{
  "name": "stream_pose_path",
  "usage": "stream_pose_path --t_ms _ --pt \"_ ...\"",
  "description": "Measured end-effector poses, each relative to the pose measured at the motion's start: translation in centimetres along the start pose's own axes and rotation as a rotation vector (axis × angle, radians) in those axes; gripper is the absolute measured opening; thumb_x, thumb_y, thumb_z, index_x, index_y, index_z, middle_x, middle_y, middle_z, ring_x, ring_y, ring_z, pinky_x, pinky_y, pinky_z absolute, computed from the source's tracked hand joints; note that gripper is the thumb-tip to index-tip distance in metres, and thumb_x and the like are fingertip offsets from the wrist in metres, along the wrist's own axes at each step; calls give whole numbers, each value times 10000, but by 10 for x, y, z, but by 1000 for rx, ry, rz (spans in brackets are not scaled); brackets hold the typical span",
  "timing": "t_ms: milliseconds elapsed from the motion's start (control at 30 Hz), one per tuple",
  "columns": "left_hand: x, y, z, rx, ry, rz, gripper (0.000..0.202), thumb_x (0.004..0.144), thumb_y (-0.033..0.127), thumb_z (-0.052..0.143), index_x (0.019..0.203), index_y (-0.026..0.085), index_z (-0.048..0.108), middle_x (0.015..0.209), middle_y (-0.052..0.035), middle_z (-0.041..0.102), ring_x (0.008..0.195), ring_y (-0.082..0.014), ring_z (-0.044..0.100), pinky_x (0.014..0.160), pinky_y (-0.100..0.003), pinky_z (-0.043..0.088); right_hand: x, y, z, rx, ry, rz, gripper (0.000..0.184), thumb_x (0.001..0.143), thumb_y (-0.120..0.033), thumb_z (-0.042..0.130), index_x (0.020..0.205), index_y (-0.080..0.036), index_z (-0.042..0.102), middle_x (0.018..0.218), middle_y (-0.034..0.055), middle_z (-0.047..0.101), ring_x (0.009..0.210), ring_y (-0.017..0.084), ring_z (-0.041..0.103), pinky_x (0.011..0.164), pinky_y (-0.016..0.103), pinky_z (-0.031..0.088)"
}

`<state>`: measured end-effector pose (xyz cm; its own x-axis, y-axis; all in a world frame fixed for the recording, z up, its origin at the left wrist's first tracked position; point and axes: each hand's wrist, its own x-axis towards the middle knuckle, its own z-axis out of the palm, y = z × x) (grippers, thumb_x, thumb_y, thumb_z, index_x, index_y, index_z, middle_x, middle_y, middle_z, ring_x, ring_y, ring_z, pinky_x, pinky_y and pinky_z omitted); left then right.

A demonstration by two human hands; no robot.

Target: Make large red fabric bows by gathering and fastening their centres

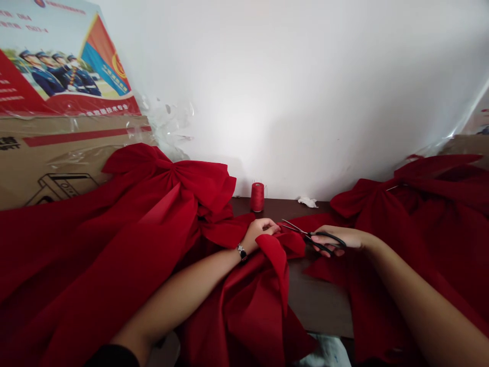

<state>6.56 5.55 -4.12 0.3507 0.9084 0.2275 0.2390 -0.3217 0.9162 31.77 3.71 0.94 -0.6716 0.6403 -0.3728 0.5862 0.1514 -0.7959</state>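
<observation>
My left hand (264, 230), with a bracelet at its wrist, is closed on a gathered part of red fabric (248, 290) that drapes down over the table's front edge. Its fingertips are partly hidden by folds of the cloth. In my right hand (336, 238) is a pair of scissors (324, 242) with black handles. Their metal blades are parted and point left, right beside the fabric at my left fingers. Whether the blades touch the cloth or a thread, I cannot tell.
A red thread spool (257, 197) with needles sticking up from its top stands by the wall. Near it lies a crumpled white tissue (307, 202). Large red bows (171, 171) are heaped left, and another red bow (385, 191) lies right. Behind the left heap stands a cardboard box (84, 148).
</observation>
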Motion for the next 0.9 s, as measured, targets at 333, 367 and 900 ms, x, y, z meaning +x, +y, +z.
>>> stream_pose_path --t_ms 333,367,900 --pt "0 0 -1 -5 1 15 234 760 324 563 719 106 635 697 -49 661 648 -136 571 610 -229 424 0 6 -2 8 -34 -4 570 801 -659 415 770 -107 552 583 25 534 433 57 390 374 155 287" --pt "0 0 0 0 2 15 232 760 322 562 717 106 635 692 -46 659 643 -135 567 607 -228 421 1 5 -1 3 -31 -4 569 802 -658 413 768 -107 552 585 25 534 435 58 391 376 156 291" --pt "0 -2 0 -70 -21 13 258 743 363 595 702 110 622 716 -52 660 658 -136 568 624 -231 424 22 -6 13 78 209 -3 583 722 -716 450 730 -135 505 559 8 492 438 61 341 375 158 225"
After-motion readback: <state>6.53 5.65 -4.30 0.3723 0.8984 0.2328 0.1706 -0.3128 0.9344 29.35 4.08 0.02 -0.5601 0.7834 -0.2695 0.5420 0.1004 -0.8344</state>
